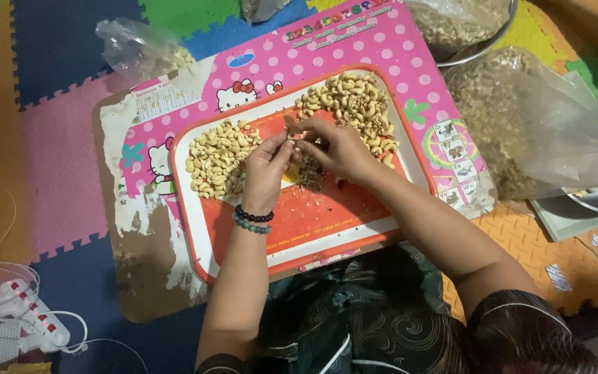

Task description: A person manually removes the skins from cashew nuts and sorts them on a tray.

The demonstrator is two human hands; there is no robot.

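The left hand (pixel 266 165) and the right hand (pixel 336 147) met over the middle of an orange tray (pixel 327 221), fingertips pinched together on something small — most likely a single cashew (pixel 292 140), though it was too tiny to tell for sure. Both hands were closed in a fine pinch, not spread flat. Two bead bracelets (pixel 252 220) sat on the left wrist.

Just to the outside of the left hand lay a pile of pale cashews (pixel 219 158); beyond the right hand, on its far side, lay a second, larger heap of cashews (pixel 351 104). Directly beneath the two hands was a small mound of dark brown husk scraps (pixel 309 173), with crumbs scattered toward the person.

The tray rested on a pink dotted lap table (pixel 410 62). Well past the right forearm stood a clear plastic bag of nuts (pixel 520 118) — bulging and open.
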